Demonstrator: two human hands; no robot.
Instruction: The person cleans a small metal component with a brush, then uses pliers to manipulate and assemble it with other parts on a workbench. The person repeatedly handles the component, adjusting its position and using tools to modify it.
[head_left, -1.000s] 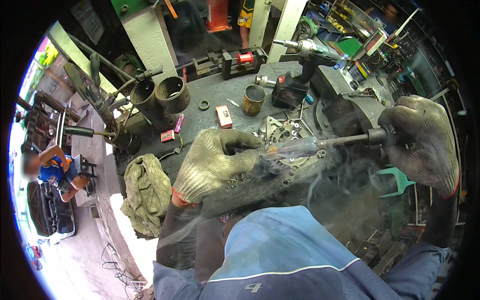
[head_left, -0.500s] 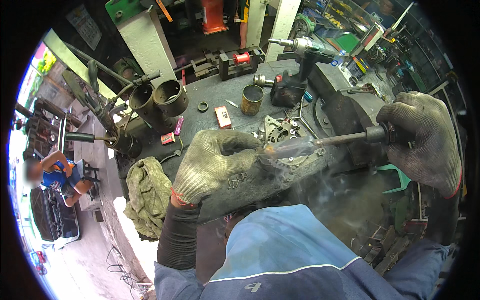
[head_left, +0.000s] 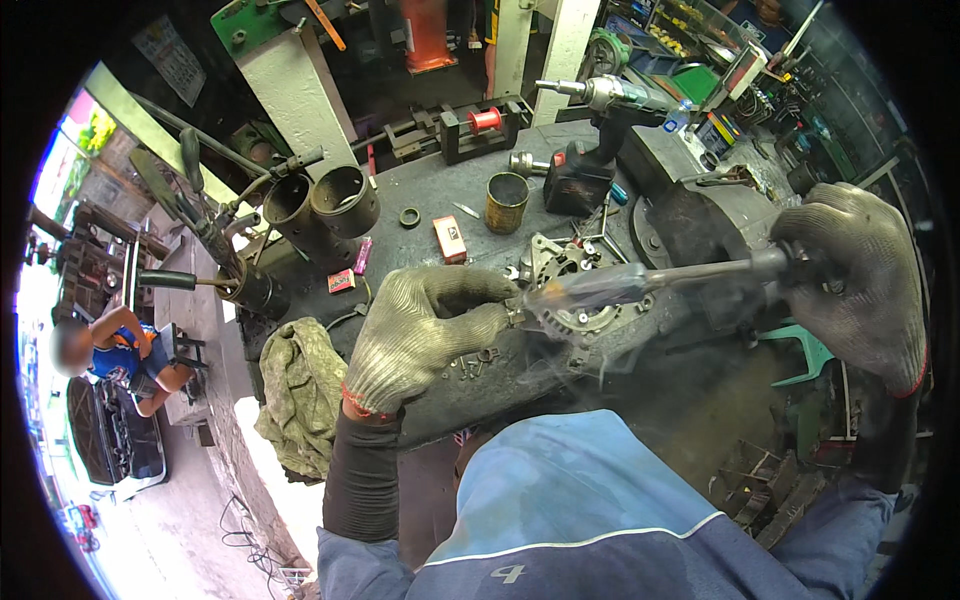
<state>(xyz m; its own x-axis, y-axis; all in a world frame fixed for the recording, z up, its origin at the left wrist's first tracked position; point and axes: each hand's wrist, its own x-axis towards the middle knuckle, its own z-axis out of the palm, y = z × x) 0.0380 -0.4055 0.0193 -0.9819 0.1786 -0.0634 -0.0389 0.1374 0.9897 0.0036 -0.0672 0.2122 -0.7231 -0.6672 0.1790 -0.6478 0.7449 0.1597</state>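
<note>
Smoke thinner, iron (head_left: 640,285) tip beside left hand (head_left: 425,330) fingertips

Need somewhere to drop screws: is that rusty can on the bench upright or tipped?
Upright. The can stands on its base on the bench, open mouth facing up.

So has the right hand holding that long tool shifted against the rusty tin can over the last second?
No real shift. The right hand keeps its grip on the long tool, far right of the rusty tin can; small offsets look like head-camera motion.
</note>
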